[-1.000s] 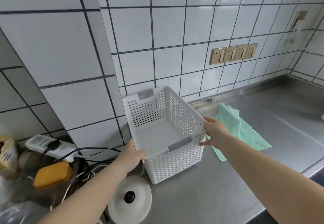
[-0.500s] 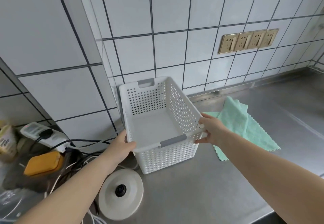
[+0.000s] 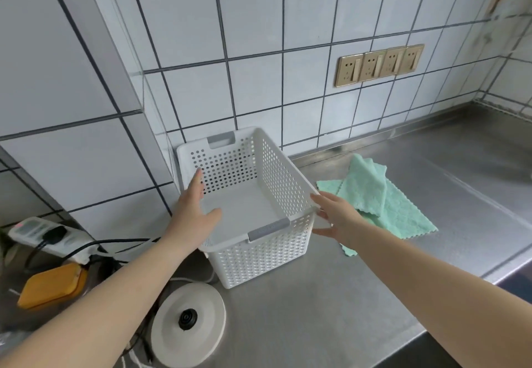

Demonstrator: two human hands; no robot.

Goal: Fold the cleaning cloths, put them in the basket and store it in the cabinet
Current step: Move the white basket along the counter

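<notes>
Kettle base [image 3: 188, 321], round and white with a dark centre connector, lying nearest on the steel counter [image 3: 331, 310], just left of the basket's front corner; sitting left of it, a yellow block [image 3: 51, 285], and behind that a white power strip [image 3: 43, 235] carrying a black plug and trailing black cable; reaching forward over all this, both bare forearms; left hand [image 3: 194, 212] hovering at the left rim of the white perforated basket [image 3: 259, 255], fingers straight and apart, thumb spread over the inside, gripping nothing; right hand [image 3: 338, 216] spreading beside the basket's front right corner, fingers straight and loose, fingertips at the rim, whether touching cannot be told, clamping nothing; basket standing upright on the counter, holding nothing, grey handle inserts showing at its near and far ends, far end nearly against the tiled wall [image 3: 259, 51]; green cleaning cloths [image 3: 383, 197] lying rumpled and overlapping just right of the basket, partly hidden behind the right hand; farther back, gold sockets [image 3: 378, 65] sitting in a row on the wall.
</notes>
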